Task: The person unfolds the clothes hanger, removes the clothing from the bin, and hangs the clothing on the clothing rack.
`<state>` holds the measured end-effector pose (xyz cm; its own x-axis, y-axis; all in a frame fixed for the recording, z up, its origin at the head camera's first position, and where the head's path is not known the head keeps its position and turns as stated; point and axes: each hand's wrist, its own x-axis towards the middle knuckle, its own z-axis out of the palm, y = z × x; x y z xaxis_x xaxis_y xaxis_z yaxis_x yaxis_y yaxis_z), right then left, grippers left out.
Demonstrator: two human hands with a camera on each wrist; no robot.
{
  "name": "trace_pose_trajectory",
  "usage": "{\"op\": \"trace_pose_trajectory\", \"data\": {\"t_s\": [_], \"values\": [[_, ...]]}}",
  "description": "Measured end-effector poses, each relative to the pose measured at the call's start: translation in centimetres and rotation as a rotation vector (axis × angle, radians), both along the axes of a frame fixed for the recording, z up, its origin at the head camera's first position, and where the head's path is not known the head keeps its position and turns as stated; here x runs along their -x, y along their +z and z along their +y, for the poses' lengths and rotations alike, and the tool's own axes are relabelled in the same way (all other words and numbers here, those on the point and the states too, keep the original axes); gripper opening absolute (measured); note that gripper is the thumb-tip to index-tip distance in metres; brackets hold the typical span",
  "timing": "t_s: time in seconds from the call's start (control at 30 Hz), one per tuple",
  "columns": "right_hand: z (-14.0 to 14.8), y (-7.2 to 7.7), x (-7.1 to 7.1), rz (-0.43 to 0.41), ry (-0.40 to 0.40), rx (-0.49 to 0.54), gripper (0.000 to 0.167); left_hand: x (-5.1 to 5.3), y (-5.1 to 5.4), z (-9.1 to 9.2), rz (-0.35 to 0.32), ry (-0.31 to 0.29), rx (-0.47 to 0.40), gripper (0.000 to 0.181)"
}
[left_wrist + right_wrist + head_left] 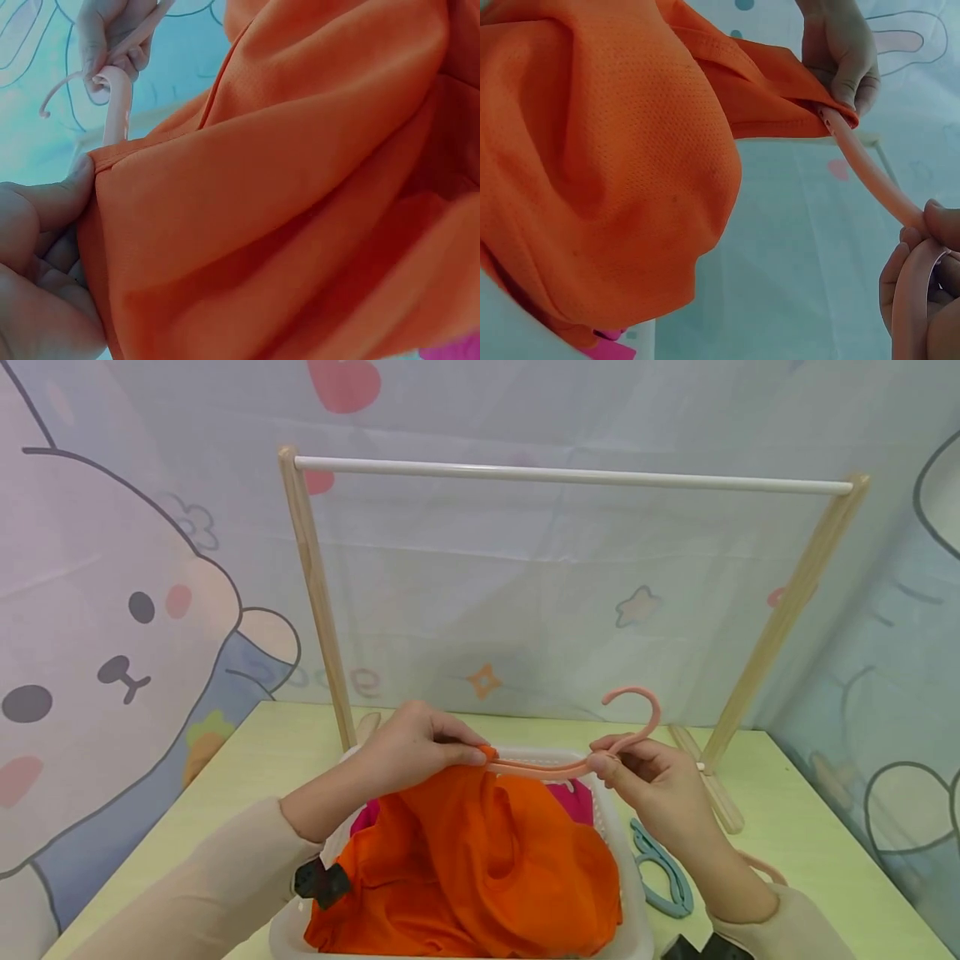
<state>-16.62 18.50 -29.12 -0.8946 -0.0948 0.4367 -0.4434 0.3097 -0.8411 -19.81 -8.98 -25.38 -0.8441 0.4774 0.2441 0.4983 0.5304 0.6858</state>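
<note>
An orange garment (517, 868) hangs from my left hand (420, 739) into a white basket (633, 893). Left thumb and fingers pinch the garment's edge around the end of a pink clothes hanger (551, 770). My right hand (660, 785) grips that hanger close to its hook, which points up. In the right wrist view, one hanger arm (870, 176) runs from the right fingers to the cloth, its tip tucked under the orange fold. The left wrist view shows the pinched corner of the orange cloth (247, 195) close up.
Behind the basket stands a rack with a white rail (570, 475) and wooden posts (318, 585). A folded blue hanger (667, 877) lies right of the basket; another pinkish hanger (763, 867) is partly behind the right forearm. Magenta cloth (576, 802) shows under the orange garment.
</note>
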Motion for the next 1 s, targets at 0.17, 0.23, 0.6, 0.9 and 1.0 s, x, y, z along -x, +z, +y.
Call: {"op": "trace_pose_trajectory", "data": {"t_s": [0.17,0.23,0.6,0.9,1.0], "values": [[-0.2,0.2,0.0,0.011,-0.003,0.002,0.013,-0.1,0.4,0.6,0.014,-0.021,-0.001,0.013],[-0.3,0.3,0.0,0.021,-0.008,-0.007,0.012,-0.1,0.4,0.8,0.019,-0.025,-0.004,0.013],[-1.2,0.5,0.2,0.053,0.037,0.009,0.013,-0.3,0.7,2.8,0.041,-0.069,-0.001,0.013],[-2.0,0.5,0.3,0.144,0.094,0.01,0.007,-0.5,0.8,4.1,0.046,-0.113,-0.001,0.016],[-2.1,0.5,0.4,0.146,0.102,0.024,0.007,-0.5,0.8,4.3,0.046,-0.12,-0.008,0.017]]}}
